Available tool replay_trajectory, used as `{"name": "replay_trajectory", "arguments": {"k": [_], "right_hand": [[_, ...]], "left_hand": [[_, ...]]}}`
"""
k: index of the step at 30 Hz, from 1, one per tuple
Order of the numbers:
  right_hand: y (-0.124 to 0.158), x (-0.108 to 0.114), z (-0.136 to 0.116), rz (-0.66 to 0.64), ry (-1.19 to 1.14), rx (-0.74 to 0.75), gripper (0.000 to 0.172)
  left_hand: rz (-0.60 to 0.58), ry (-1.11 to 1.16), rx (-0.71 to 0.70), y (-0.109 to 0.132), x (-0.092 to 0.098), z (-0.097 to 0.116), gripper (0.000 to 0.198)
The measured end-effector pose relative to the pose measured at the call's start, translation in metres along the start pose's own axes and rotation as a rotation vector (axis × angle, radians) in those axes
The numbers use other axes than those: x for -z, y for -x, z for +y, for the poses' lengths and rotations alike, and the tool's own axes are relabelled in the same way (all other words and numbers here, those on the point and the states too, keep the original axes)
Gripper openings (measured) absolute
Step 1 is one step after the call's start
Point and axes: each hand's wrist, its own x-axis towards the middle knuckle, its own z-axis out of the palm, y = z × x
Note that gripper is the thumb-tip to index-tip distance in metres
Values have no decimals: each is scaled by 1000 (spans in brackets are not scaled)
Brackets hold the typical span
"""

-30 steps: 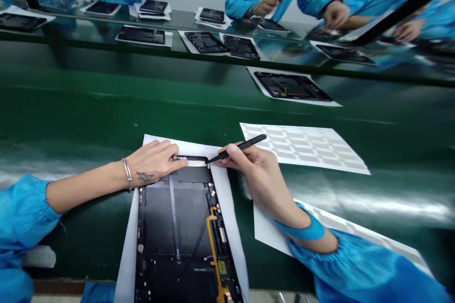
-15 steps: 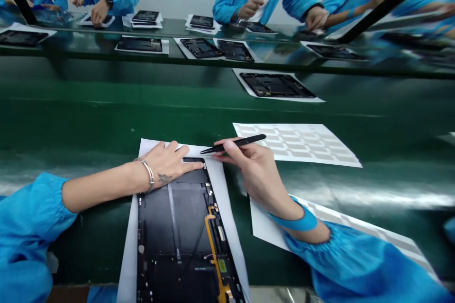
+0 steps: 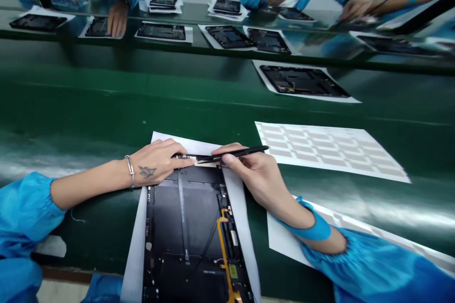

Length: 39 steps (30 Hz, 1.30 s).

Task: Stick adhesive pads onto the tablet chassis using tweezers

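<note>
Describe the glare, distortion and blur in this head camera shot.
Head view: white glare streaks across the glossy green bench on both sides of the hands; the wide lens bends the bench's far edge; the left hand, right hand and its tweezers look sharp, with no clear motion blur.

- The tablet housing (image 3: 188, 232) lies on a paper sheet (image 3: 135, 255), in the near middle of the workbench (image 3: 71, 104).
- The left hand (image 3: 156, 161) rests on its far end, and the right hand (image 3: 252, 175) is just beside, with tweezers (image 3: 241, 153) over this end.
- On the right, one label sheet (image 3: 330, 151) lies farther, and a second label sheet (image 3: 284, 234) lies nearer, under the right forearm (image 3: 291, 215).
- Farther on the bench, another housing (image 3: 302, 81) lies on paper.
- Behind it, more housings (image 3: 161, 31) lie on a raised shelf (image 3: 199, 45).
</note>
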Motion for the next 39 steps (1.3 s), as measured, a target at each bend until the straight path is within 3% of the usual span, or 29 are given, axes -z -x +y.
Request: {"name": "replay_trajectory", "arguments": {"k": [5,13,23,28,35,39], "right_hand": [[0,1,-3,-20,33,8,39],[-3,4,-4,-69,124,181,25],[3,37,4,-33,249,142,29],[2,35,6,20,188,81,34],[-1,25,23,265,-239,-193,36],[-5,26,25,301,-332,-212,31]], "left_hand": [[2,2,-3,-4,0,0,40],[-10,-86,1,-4,-4,2,41],[-30,-190,-44,-3,-2,3,40],[-13,-280,-72,-13,3,4,30],[-227,-103,-17,-60,19,-12,7],[-407,64,-48,-85,30,-17,13]]}}
